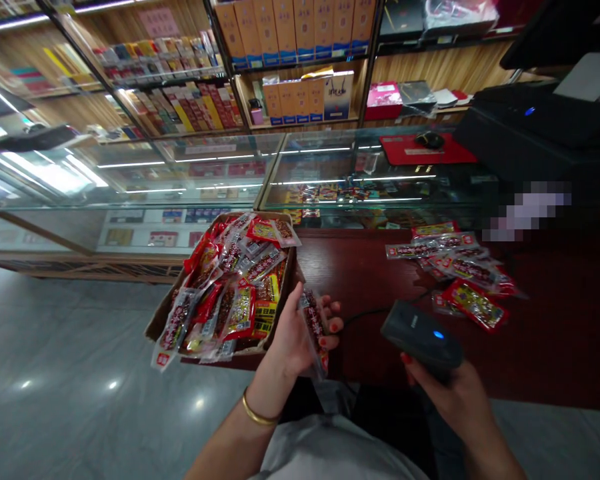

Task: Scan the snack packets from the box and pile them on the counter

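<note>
My left hand (293,333) holds a clear snack packet (314,323) with dark contents and white lettering, its fingers curled round the far side. In my right hand (455,393) is a black barcode scanner (420,337) with a blue light glowing on top; its head points left toward the packet, some way apart from it. Left of my left hand, a cardboard box (153,327) is heaped with red, yellow and clear snack packets (240,310). Beyond the scanner lies a loose pile of similar packets (460,263), a red and yellow packet (477,305) nearest me.
The dark red wooden counter (350,267) carries the box and pile; a black cable (367,313) crosses it. Behind stands a glass display case (220,167) with a mouse (429,139) on a red mat (395,153). Black equipment (540,133) occupies the right. Stocked shelves line the wall.
</note>
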